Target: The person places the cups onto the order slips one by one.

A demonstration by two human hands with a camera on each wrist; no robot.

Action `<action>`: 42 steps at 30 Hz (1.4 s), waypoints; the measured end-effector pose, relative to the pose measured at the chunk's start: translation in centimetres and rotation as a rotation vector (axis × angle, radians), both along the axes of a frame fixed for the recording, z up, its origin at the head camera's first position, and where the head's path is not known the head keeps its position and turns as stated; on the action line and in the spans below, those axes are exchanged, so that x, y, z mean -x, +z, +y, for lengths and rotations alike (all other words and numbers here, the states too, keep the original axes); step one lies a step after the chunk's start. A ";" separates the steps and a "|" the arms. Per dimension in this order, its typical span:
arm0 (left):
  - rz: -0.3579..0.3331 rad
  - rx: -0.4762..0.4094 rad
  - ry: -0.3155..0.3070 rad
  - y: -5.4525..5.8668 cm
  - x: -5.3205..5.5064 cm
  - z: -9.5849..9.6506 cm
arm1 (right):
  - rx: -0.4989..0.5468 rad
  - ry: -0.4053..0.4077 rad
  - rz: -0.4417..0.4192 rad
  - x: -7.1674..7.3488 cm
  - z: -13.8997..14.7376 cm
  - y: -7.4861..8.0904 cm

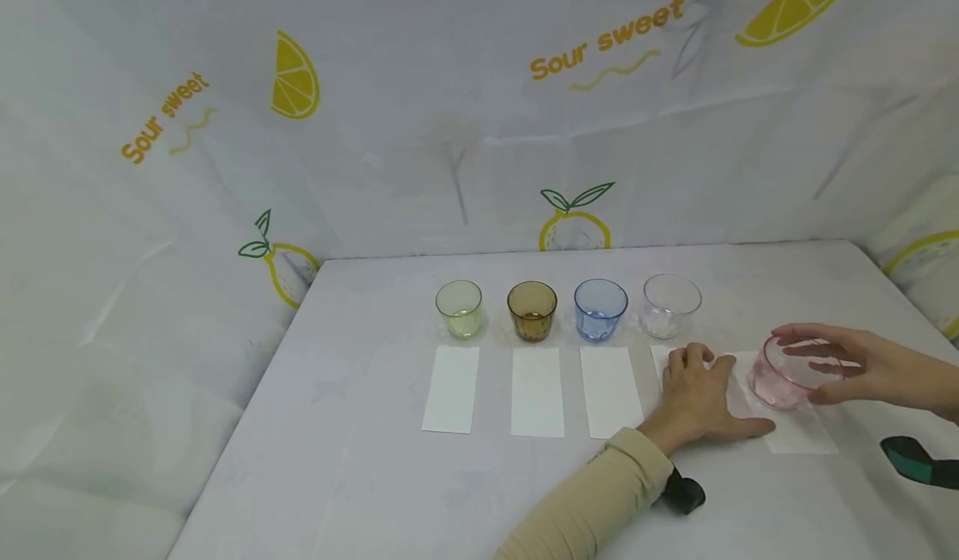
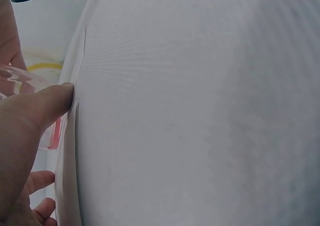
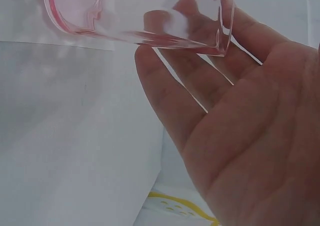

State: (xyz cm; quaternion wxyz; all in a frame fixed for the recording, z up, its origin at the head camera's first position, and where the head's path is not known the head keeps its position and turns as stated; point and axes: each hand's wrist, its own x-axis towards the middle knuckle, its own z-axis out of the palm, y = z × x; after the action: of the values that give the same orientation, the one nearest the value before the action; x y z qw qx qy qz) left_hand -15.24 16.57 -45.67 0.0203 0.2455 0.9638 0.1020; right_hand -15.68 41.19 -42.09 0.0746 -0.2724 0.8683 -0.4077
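At the right of the head view, a person's right hand (image 1: 884, 370) held a pink glass (image 1: 775, 384), its thumb at the near side and its other fingers reaching round the far side, slightly apart, their tips showing through the clear wall in the right wrist view. The glass stood upright over the upper part of a white card (image 1: 805, 435); whether its base bore fully on that card could not be told. Just left of it, the left hand (image 1: 693, 398) lay low over the table (image 1: 360, 402), fingers bent and spread, thumb stretched out toward the right over the same card, while a fourth card (image 1: 659, 356) was mostly hidden beneath that hand. A beige sleeve (image 1: 588, 502) ran down to the bottom edge of the frame. Across the middle, a row of upright glasses led rightward: green (image 1: 462, 314), brown (image 1: 533, 314), blue (image 1: 599, 314) and colourless (image 1: 669, 314). Below the first three lay separate white cards (image 1: 537, 392). Behind the table, filling the upper frame, hung a pale cloth (image 1: 419, 86) printed with lemons and orange lettering.
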 end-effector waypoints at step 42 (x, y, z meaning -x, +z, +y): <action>0.087 -0.004 0.082 1.1 -1.0 0.6 | -0.167 -0.115 0.056 -0.9 -0.8 0.4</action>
State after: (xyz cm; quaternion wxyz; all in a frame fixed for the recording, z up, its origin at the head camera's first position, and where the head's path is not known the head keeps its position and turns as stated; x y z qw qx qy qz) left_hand -14.24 17.14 -44.61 -0.0264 0.2101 0.9728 0.0939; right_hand -14.81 40.36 -41.67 0.0492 -0.2264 0.9152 -0.3298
